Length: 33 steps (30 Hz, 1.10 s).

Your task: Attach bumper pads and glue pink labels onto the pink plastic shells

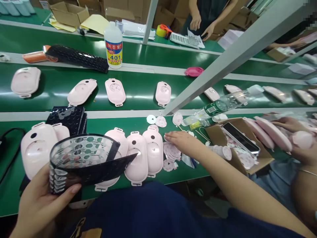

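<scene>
My left hand [41, 198] grips a bent, glossy black-edged plastic sheet [99, 173] with rows of round clear shapes, thumb in front. The sheet hangs over several pale pink oval plastic cases [135, 162], each with a round recess and a small black dot. My right hand [182, 141] lies with fingers stretched out above a pile of round pink patterned discs [171, 152]. Its fingertips are beside the right-hand case; whether they touch the discs I cannot tell. A stack of similar black sheets [65, 119] lies behind the left cases.
Pink cases [115, 92] sit along the green conveyor belt [138, 96]. Beyond stands a glue bottle [114, 46]. A slanted metal post [210, 62] crosses the right side, near a water bottle [223, 103] and a cardboard box [262, 162] holding a phone. Co-workers' hands [292, 125] are nearby.
</scene>
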Available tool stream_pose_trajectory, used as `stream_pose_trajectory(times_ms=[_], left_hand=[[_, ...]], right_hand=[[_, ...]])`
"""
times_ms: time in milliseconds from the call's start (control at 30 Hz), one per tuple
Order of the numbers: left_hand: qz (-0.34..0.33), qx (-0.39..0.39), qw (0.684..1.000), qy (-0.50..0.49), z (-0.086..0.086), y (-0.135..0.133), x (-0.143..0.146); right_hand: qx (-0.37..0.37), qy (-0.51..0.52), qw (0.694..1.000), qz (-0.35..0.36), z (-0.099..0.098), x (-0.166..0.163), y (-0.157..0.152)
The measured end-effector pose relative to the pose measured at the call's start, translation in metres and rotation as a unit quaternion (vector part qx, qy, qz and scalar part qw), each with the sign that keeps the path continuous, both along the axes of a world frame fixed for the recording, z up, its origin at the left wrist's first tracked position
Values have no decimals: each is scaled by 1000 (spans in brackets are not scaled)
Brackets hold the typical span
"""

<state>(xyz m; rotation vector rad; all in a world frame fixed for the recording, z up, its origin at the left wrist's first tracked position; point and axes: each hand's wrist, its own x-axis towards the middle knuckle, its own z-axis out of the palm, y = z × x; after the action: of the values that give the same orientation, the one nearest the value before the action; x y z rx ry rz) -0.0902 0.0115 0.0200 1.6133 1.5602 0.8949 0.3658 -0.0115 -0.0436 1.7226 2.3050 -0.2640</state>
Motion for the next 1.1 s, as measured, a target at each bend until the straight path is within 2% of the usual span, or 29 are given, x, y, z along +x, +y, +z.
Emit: stream_pose_trajectory(times_ms=[100,333,567,667,767,867,933,1000,1100], left_hand=[[19,-53,996,-67,2,-7,-1],[24,-66,996,-60,1,-18,-5],[25,-76,992,-100,5,-25,0],[36,-59,995,-78,7,-27,-1],[25,-35,997,-61,1,-25,-6],[-45,29,998,-27,-10,-19,-12],[-92,81,993,1,-15,-14,-15],[-120,101,988,16,-16,-11,-15],[-125,98,987,9,-16,-12,-13]], right_hand=[[29,6,999,14,-9,6,-6],[79,24,995,-58,-4,2,1],[60,70,993,-70,-5,-7,4],[62,90,989,-97,5,-5,5],[108,107,977,-152,29,-8,14],[166,202,939,-224,57,-29,33],[165,284,911,-248,71,-51,55],[119,350,896,-246,77,-78,85],[33,404,887,-220,73,-120,144]])
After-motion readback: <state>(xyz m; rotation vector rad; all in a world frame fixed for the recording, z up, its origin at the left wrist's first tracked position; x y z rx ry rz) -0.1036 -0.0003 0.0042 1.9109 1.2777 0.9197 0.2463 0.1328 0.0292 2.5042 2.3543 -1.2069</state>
